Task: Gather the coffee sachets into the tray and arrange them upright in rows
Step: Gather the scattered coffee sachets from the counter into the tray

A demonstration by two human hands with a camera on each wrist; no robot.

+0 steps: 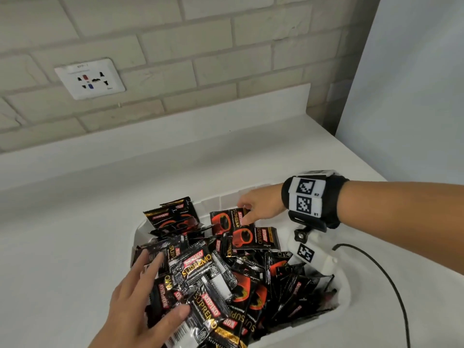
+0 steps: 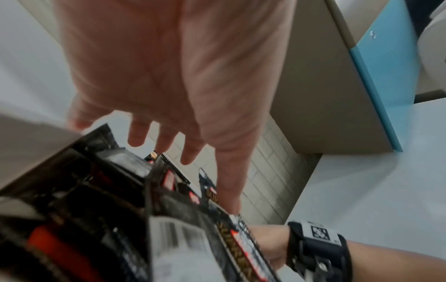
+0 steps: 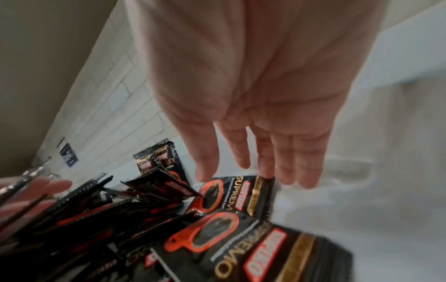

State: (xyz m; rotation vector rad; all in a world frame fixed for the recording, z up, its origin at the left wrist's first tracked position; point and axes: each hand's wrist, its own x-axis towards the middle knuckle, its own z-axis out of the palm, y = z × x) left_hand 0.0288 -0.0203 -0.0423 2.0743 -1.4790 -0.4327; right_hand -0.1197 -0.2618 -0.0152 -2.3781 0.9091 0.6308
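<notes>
Wall socket (image 1: 90,79): set in the brick wall, far left, above the white surface (image 1: 62,234).

Left hand (image 1: 140,307): grip apart, fingers straight and laid flat on the near-left of the sachet heap (image 1: 213,280).

Coffee sachets: piled loose in the white tray (image 1: 140,229); a few are propped near upright at the far-left corner (image 1: 173,212), the rest lie crossed and flat. No rows are formed.

Right hand (image 1: 261,204): reached to the far side, fingers extended onto one sachet (image 1: 227,221); no clamp is seen in the right wrist view.

Cable (image 1: 391,285): trailed across the surface at the right.

Risk, as judged: slick overlapping packets are likely to slide or spill over the low rim if pressed sideways; the propped ones may be toppled.

Obscured: tray floor and most of its rim are buried; the near edge is cut off; wrist views are blurred.
</notes>
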